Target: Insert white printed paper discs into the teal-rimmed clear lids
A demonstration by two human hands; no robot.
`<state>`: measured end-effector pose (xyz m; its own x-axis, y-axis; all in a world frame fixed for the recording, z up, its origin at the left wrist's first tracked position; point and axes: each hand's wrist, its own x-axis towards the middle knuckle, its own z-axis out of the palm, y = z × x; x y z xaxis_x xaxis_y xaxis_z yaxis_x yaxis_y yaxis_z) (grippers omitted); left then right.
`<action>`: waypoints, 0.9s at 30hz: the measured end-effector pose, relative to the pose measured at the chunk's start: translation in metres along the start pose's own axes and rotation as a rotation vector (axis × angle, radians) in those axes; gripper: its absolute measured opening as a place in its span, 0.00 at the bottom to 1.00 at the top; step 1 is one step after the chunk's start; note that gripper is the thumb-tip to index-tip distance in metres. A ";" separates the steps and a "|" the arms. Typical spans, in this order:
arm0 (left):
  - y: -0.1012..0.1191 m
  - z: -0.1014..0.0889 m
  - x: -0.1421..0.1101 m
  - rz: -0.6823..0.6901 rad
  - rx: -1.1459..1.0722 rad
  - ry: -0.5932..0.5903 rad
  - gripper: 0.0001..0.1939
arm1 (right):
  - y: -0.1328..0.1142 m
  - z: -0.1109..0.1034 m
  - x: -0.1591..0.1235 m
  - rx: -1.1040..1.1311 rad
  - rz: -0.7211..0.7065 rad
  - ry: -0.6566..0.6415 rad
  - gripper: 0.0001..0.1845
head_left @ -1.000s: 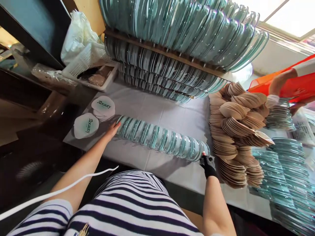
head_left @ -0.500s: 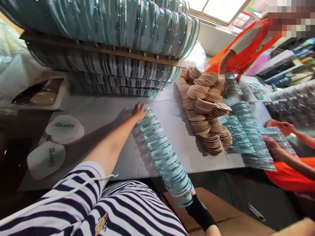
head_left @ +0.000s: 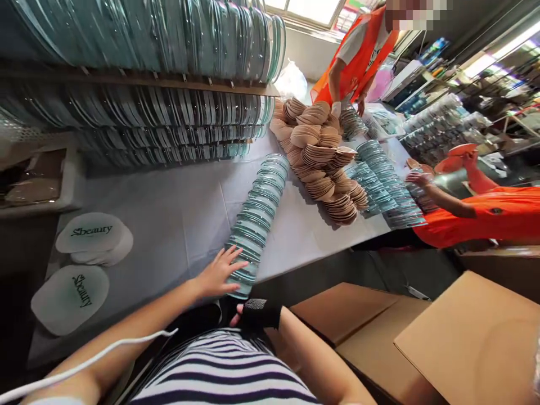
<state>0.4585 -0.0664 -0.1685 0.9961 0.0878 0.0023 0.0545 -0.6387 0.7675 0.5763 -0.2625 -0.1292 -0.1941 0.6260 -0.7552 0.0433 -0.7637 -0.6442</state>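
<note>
A long row of nested, clear blue-green round pieces (head_left: 258, 216) lies slantwise on the white-covered table (head_left: 164, 208), reaching its front edge. My bare left hand (head_left: 221, 274) is open against the left side of the row near its lower end, fingers spread over the pieces. Close to that end, just below it, is my right hand (head_left: 253, 313) in a black fingerless covering. Only its fingertips show, and whether they are closed on anything is hidden.
Racked round pieces (head_left: 169, 112) rise at the back. Brown oval pieces (head_left: 324, 163) are heaped on the right. White oval pads (head_left: 95, 236) lie left. Cardboard boxes (head_left: 472, 332) stand below right. Two people in orange (head_left: 498, 216) work nearby.
The row has swung, its near end now to the left and its far end to the right. My left hand has come from the far end to the near end. The view has shifted right.
</note>
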 end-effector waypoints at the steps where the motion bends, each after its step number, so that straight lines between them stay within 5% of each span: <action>1: -0.001 0.001 -0.015 -0.019 0.039 0.002 0.37 | -0.014 -0.014 0.002 -0.005 0.010 0.039 0.21; 5: -0.011 0.004 -0.051 -0.129 0.147 0.035 0.35 | -0.054 -0.092 0.007 -0.061 -0.018 0.469 0.26; 8: -0.029 -0.003 -0.067 -0.187 0.187 0.115 0.29 | -0.072 -0.126 0.025 -0.255 -0.019 0.767 0.19; 13: -0.079 -0.034 -0.107 -0.457 0.141 0.465 0.25 | -0.118 -0.156 0.048 -0.724 -0.100 0.768 0.15; 15: -0.094 -0.042 -0.118 -0.553 -0.011 0.606 0.27 | -0.147 -0.198 0.041 -0.698 -0.198 0.971 0.14; 18: -0.104 -0.037 -0.112 -0.804 -0.357 0.795 0.41 | -0.192 -0.291 0.026 -0.667 -0.294 1.253 0.26; 21: -0.103 -0.018 -0.088 -1.037 -0.698 0.899 0.47 | -0.224 -0.381 0.028 -0.629 -0.218 1.303 0.37; 23: -0.104 -0.006 -0.072 -1.063 -0.808 0.932 0.43 | -0.232 -0.422 0.039 -0.560 -0.097 1.269 0.43; 27: -0.114 -0.002 -0.062 -1.031 -0.627 0.948 0.34 | -0.214 -0.444 0.062 -0.496 0.025 1.254 0.46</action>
<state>0.3900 0.0023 -0.2553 0.1219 0.8713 -0.4754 0.3932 0.3974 0.8292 0.9904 0.0097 -0.0916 0.8200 0.5376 -0.1966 0.4323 -0.8067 -0.4029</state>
